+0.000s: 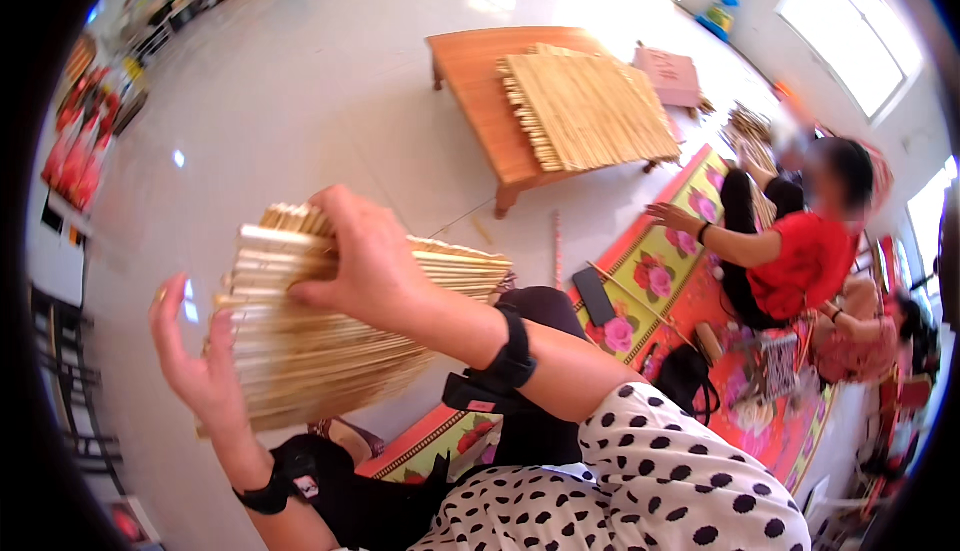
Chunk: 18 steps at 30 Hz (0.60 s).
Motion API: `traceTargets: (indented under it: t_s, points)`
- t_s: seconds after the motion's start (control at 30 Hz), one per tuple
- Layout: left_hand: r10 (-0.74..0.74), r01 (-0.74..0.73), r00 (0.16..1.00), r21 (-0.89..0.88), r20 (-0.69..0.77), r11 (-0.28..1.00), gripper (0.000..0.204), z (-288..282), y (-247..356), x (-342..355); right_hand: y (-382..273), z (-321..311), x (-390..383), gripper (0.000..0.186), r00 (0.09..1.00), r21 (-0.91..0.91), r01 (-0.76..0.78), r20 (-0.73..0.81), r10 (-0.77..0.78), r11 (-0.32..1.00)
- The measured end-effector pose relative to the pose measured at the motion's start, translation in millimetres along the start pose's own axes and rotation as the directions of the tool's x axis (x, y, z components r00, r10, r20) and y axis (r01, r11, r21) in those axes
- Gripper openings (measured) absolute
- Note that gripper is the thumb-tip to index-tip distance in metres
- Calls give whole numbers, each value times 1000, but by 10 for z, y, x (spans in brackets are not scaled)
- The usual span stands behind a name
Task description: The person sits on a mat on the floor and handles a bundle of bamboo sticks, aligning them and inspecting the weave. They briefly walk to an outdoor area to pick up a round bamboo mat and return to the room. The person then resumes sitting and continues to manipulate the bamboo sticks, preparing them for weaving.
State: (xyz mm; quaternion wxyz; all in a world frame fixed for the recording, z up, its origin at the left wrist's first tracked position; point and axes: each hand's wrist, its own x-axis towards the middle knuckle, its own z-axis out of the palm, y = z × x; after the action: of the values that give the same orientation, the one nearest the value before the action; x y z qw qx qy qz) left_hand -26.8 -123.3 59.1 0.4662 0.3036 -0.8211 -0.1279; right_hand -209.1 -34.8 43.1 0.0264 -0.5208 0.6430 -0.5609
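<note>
A thick sheaf of pale, straw-coloured slats (pixel 330 351) stands over my lap, its near end blurred. My right hand (pixel 365 256) grips its top, thumb pressed on the slats and fingers over the upper edge. My left hand (pixel 195 371) is at the sheaf's left end with fingers stretched upward and apart; whether its palm touches the slats I cannot tell. Black bands wrap both of my wrists.
A low wooden table (pixel 465 91) bears a large slatted mat (pixel 585 106). Co-workers (pixel 800 261) (pixel 855 346) sit on a floral floor mat (pixel 675 261) at the right, near a dark phone (pixel 592 297) and black bag (pixel 685 381). Red bags (pixel 75 151) line the left wall.
</note>
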Motion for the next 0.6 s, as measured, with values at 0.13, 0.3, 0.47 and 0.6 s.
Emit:
traceTargets:
  t_s: [0.13, 0.3, 0.47, 0.6]
  points:
    - [97, -89, 992, -99, 82, 991, 48, -72, -83, -52, 48, -74, -84, 60, 994, 91, -44, 104, 34, 995]
    - [27, 51, 954, -249, 299, 967, 61, -174, -195, -149, 26, -21, -266, 61, 996, 87, 93, 8, -94, 992]
    - [-55, 198, 874, -251, 483, 948, 46, -189, -107, -199, -55, 26, -390, 62, 993, 117, 120, -37, -117, 986]
    - [-60, 222, 843, -245, 535, 944, 45, -267, -110, -138, -124, 50, -408, 61, 987, 86, 152, -58, -147, 985]
